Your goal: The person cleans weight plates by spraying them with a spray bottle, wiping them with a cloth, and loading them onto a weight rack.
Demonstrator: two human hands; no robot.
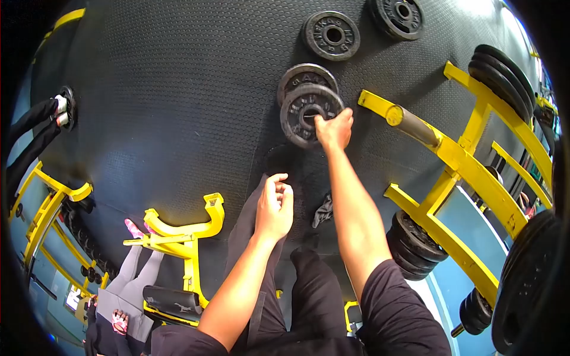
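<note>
Right hand (pixel 334 130): arm stretched forward and down, fingers hooked through the centre hole of a dark iron weight plate (pixel 303 115) and closed on its rim, the plate tilted up off the black rubber floor (pixel 178 101). Left hand (pixel 274 204): held nearer the body above the person's dark trousers, fingers loosely curled, holding nothing. Second plate (pixel 306 76): lies flat on the floor just behind the gripped one and is partly covered by it. Third plate (pixel 331 35) and fourth plate (pixel 398 16): flat on the floor farther off, apart from each other. Yellow rack (pixel 457 157): stands to the right, with a grey-tipped peg (pixel 412 126) pointing toward the right hand, a stack of plates at its top end (pixel 502 77) and another stack low on its frame (pixel 415 243). Yellow bench frame (pixel 187 237): lower left. Another person in grey leggings (pixel 127 285): beside the bench frame, lower left.
</note>
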